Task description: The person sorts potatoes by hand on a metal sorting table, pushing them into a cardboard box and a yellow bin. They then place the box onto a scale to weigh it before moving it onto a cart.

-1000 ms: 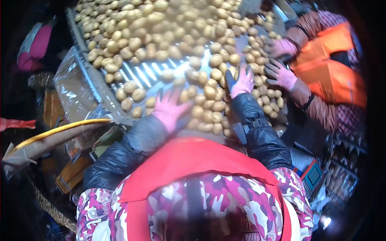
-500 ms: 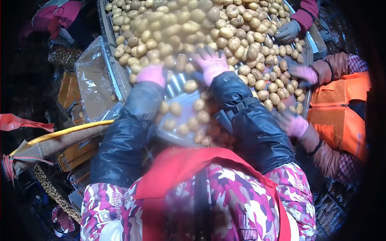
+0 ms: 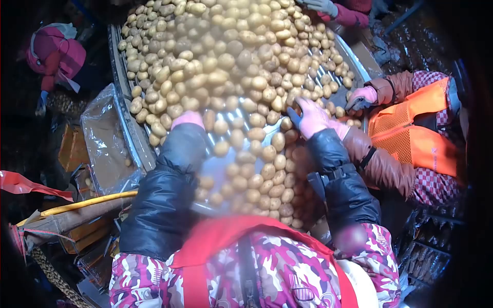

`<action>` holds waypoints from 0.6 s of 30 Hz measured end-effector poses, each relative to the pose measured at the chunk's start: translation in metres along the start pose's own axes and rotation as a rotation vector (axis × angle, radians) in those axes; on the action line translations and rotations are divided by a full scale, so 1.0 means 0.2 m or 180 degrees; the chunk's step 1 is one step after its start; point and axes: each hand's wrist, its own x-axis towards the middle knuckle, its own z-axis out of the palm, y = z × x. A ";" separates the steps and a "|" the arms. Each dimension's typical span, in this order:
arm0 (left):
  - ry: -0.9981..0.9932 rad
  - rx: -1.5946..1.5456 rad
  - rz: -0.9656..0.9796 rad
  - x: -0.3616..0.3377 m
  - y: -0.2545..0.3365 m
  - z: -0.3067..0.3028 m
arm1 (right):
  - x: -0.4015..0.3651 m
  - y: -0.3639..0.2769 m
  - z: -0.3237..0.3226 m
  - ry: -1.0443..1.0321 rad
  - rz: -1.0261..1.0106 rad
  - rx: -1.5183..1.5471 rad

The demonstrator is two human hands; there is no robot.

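Note:
A large heap of potatoes (image 3: 226,61) spreads over a metal roller table. My left hand (image 3: 188,120), in a pink glove, lies at the heap's near left edge, its fingers blurred and hidden against the potatoes. On the right, my right hand (image 3: 311,118), in a pink glove with a dark finger side, rests among potatoes with fingers and thumb apart. Between my forearms, loose potatoes (image 3: 267,177) cover much of a pale chute (image 3: 218,169) close to my body. A co-worker's pink cuff and brown sleeve (image 3: 382,161) reach in right beside my right hand.
A co-worker in an orange vest (image 3: 418,133) stands at the right, one gloved hand (image 3: 362,97) at the table edge. Another person's grey glove (image 3: 321,6) shows at the far side. A plastic-lined box (image 3: 110,138) and a yellow-edged bar (image 3: 84,205) stand left.
My right hand has moved right, away from my left. More potatoes lie on the chute between my arms. The view has shifted, and the co-worker's near arm now reaches beside my right hand.

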 end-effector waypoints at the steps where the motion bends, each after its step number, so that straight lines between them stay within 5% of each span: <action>1: 0.0098 -0.0027 -0.0056 -0.01 0.01 0.03 | 0.09 -0.02 -0.01 0.0311 -0.0258 -0.0057; 5: 0.0459 -0.0445 0.0271 -0.08 -0.13 0.16 | 0.47 -0.01 0.24 0.0372 -0.0566 0.0408; 6: 0.0559 -0.0660 0.0475 -0.12 -0.21 0.20 | 0.52 -0.05 0.32 -0.0081 -0.0135 0.0443; 8: 0.0822 -0.1292 0.0836 -0.14 -0.42 0.36 | 0.41 -0.26 0.33 0.0109 -0.0012 0.0041; 11: 0.0385 -0.2788 0.0534 -0.17 -0.39 0.31 | 0.19 -0.36 0.30 -0.0061 -0.0198 -0.0320; 13: 0.0416 -0.2481 0.0175 -0.14 -0.34 0.31 | 0.07 -0.33 0.33 -0.0120 -0.0642 -0.0468; 15: 0.0752 -0.0772 0.0266 -0.16 -0.28 0.26 | -0.05 -0.32 0.33 -0.0099 -0.0889 -0.0400; 18: 0.0467 -0.0448 0.0138 -0.08 -0.26 0.25 | -0.27 -0.29 0.37 -0.0234 -0.1419 -0.0477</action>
